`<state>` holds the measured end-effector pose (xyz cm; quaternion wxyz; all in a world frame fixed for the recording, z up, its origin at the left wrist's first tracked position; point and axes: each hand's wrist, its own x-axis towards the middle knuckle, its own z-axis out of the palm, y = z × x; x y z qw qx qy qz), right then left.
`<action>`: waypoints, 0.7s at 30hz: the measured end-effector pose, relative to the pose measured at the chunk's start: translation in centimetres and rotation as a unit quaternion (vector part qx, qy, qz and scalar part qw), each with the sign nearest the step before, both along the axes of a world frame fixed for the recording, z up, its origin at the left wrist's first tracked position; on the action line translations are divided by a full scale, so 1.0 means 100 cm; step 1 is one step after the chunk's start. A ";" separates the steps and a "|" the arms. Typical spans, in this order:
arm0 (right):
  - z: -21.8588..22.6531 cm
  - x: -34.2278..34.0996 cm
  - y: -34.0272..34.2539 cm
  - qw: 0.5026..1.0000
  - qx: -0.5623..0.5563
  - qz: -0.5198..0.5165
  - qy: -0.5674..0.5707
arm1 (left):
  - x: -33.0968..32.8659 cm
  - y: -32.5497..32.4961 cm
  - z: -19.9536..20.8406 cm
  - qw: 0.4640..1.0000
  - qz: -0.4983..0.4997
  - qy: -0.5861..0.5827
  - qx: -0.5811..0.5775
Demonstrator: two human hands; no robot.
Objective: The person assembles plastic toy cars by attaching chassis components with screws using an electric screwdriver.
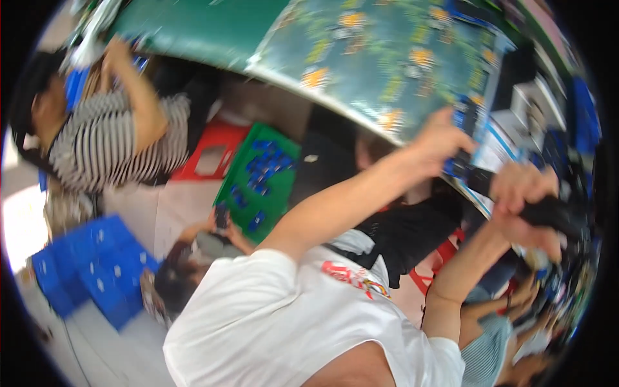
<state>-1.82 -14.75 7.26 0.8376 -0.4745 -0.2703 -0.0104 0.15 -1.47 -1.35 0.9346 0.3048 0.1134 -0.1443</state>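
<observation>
My left hand point(443, 143) reaches over the edge of the table at the right. Its fingers are closed round a small blue and black object point(459, 166), whose kind I cannot make out through the blur. My right hand point(516, 200) is farther right, with its fingers bent about a dark black object point(556, 214), also smeared by motion. Between the two hands runs a short black piece point(480, 180); whether it joins what they hold, I cannot tell. Close beyond my left hand lie white and light-blue papers point(495, 145) on the table.
A patterned table cover point(361, 58) adjoins a green tabletop point(200, 29). White boxes point(538, 106) stand at the right. A green tray point(242, 187) with several blue pieces rests by a red stool point(209, 151). Blue crates point(97, 271) stack at left. People point(122, 132) sit close by.
</observation>
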 end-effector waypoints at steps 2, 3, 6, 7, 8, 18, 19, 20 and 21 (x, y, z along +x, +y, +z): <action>-0.008 0.004 -0.012 0.996 -0.016 0.048 -0.073 | 0.003 -0.009 -0.007 1.000 -0.002 0.023 0.009; -0.007 0.007 -0.008 0.991 -0.030 0.079 -0.106 | 0.003 -0.009 -0.009 0.999 0.002 0.029 -0.015; -0.007 0.008 0.004 0.987 -0.040 0.096 -0.119 | -0.001 0.000 -0.013 0.999 0.013 0.035 -0.017; -0.008 0.009 0.004 0.987 -0.047 0.096 -0.120 | -0.003 0.003 -0.011 0.999 0.014 0.041 -0.017; -0.007 0.008 0.004 0.986 -0.051 0.104 -0.120 | -0.004 0.005 -0.009 0.999 0.011 0.044 -0.019; -0.001 0.008 0.004 0.990 -0.056 0.085 -0.100 | -0.001 0.006 -0.008 0.998 0.017 0.042 -0.047; -0.003 0.010 -0.004 0.992 -0.027 0.107 -0.063 | -0.002 0.006 -0.007 0.997 0.020 0.045 -0.052; -0.003 0.011 -0.005 0.992 -0.028 0.109 -0.063 | -0.002 0.007 -0.005 0.997 0.022 0.045 -0.052; -0.003 0.013 -0.006 0.990 -0.024 0.122 -0.062 | -0.003 0.008 -0.003 0.997 0.024 0.055 -0.057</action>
